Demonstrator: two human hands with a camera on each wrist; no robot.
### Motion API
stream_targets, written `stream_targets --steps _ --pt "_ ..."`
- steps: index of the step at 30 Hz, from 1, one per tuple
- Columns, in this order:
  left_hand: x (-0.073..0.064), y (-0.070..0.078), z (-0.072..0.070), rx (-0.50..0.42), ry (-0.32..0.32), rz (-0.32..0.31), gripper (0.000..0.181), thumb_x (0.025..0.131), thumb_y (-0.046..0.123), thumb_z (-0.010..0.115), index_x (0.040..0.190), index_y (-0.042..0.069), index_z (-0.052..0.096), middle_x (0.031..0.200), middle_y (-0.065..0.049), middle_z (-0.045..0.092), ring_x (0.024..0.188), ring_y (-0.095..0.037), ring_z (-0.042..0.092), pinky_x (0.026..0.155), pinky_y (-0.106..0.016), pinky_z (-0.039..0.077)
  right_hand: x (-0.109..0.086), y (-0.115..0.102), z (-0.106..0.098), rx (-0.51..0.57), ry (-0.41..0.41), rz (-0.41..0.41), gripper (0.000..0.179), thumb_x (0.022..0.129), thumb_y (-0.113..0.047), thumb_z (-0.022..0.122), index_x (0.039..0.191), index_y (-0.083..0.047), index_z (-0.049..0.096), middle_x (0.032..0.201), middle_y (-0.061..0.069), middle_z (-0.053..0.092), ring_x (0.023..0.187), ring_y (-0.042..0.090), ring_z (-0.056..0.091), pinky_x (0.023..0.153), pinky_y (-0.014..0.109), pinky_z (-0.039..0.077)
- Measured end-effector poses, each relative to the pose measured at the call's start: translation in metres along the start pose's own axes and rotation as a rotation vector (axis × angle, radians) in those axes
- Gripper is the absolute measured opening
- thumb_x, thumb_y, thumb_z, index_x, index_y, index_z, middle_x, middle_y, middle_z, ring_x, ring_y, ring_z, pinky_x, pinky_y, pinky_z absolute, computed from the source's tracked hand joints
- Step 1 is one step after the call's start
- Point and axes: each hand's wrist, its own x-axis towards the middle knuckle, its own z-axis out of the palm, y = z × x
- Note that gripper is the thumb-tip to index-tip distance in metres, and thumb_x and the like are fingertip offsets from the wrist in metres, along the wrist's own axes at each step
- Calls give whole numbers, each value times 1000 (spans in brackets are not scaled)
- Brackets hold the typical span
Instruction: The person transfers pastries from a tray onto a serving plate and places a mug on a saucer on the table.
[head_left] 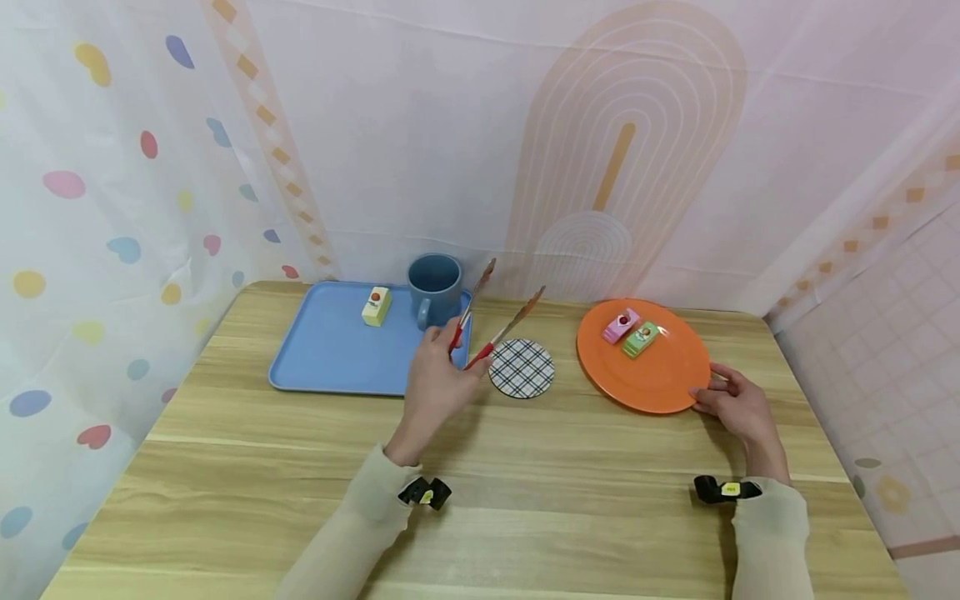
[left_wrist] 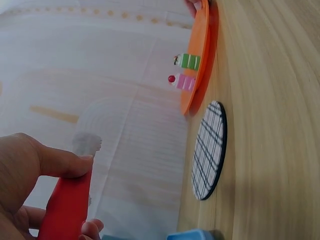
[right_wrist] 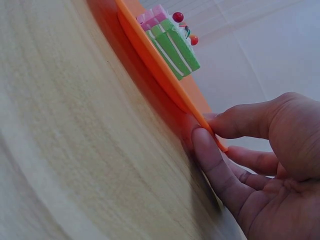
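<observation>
My left hand (head_left: 438, 385) holds a pair of red-handled metal tongs (head_left: 481, 356) above the table, beside the blue mug. The tongs' arms are spread, with nothing between their tips. In the left wrist view, the thumb lies along the red handle (left_wrist: 67, 205). At the right, my right hand (head_left: 741, 408) pinches the rim of an orange plate (head_left: 660, 393); the right wrist view shows thumb and fingers on either side of the edge. Toward the back of that plate sit a pink toy cake slice (head_left: 621, 326) and a green one (head_left: 641, 340), side by side.
A blue tray (head_left: 330, 358) at the left carries a pale yellow toy cake slice (head_left: 377, 307) and a blue mug (head_left: 437, 292). A round plaid coaster (head_left: 522, 368) lies between tray and plate. Behind the wooden table (head_left: 555, 500) hangs a patterned curtain (head_left: 420, 125).
</observation>
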Motion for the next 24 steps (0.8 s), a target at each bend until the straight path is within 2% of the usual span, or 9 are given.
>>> stream_targets --steps 2,5,10,13,16,24 --pt "0 -2 -2 4 8 6 70 83 28 85 142 2 57 107 -17 60 84 -29 53 65 -36 43 0 0 0 -1 1 2 77 99 -12 67 161 -1 23 105 -4 61 80 -3 69 79 22 60" --pt "1 -5 -5 -1 18 -1 71 82 29 86 141 1 57 104 -18 59 80 -28 51 63 -34 39 1 0 0 1 4 5 78 98 -12 67 161 0 23 104 -5 61 80 -3 69 79 22 60" --pt "2 -9 -12 -30 36 -15 70 82 28 86 141 3 57 113 -19 61 96 -35 59 75 -43 50 1 0 0 3 7 4 78 98 -12 68 161 0 23 104 -5 61 80 -3 69 79 22 60" --pt "2 -12 -15 -32 47 -10 68 82 26 85 140 2 58 108 -17 60 90 -33 58 71 -40 48 1 0 1 6 5 6 78 98 -12 68 161 -1 23 104 -5 61 80 -2 70 79 22 60" --pt "2 -14 -18 -18 62 -10 66 82 26 85 137 1 59 100 -13 58 78 -28 51 64 -34 38 1 1 1 5 3 9 78 98 -12 68 161 -1 23 104 -4 61 79 -2 70 79 22 60" --pt "3 -19 -30 -15 96 -17 61 81 24 86 131 -1 61 97 -14 58 73 -28 48 61 -35 36 1 0 1 6 5 9 78 98 -11 68 161 -1 24 105 -3 61 80 -2 70 79 22 60"
